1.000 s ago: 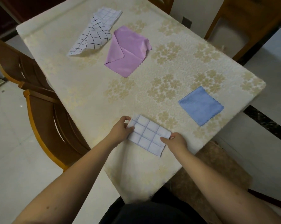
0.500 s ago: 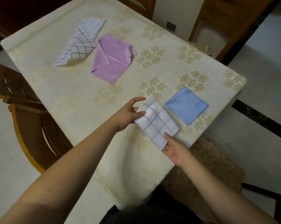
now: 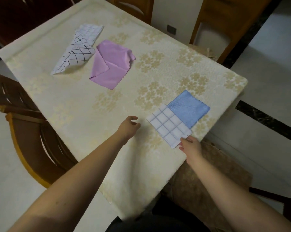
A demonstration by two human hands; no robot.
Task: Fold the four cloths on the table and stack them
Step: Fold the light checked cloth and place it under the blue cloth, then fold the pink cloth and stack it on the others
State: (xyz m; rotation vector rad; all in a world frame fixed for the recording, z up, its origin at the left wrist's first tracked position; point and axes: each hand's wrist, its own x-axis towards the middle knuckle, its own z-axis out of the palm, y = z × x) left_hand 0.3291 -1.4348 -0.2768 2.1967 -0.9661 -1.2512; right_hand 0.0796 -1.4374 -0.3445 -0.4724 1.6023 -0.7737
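A folded white cloth with blue checks (image 3: 169, 125) lies near the table's right edge, its far corner overlapping a folded blue cloth (image 3: 190, 108). My right hand (image 3: 189, 145) pinches the checked cloth's near corner. My left hand (image 3: 129, 125) hovers open just left of it, holding nothing. Far across the table lie an unfolded pink cloth (image 3: 110, 66) with one corner turned over and a crumpled white cloth with black grid lines (image 3: 78, 51).
The table (image 3: 84, 111) has a cream floral cover. Wooden chairs stand at the left (image 3: 34, 141), at the far side (image 3: 134, 7) and at the far right (image 3: 213, 30). A cushioned seat (image 3: 208, 178) sits below the near right edge.
The folded checked cloth has moved right, from the near edge to partly over the blue cloth. My left hand has let go of it; my right hand still grips its corner.
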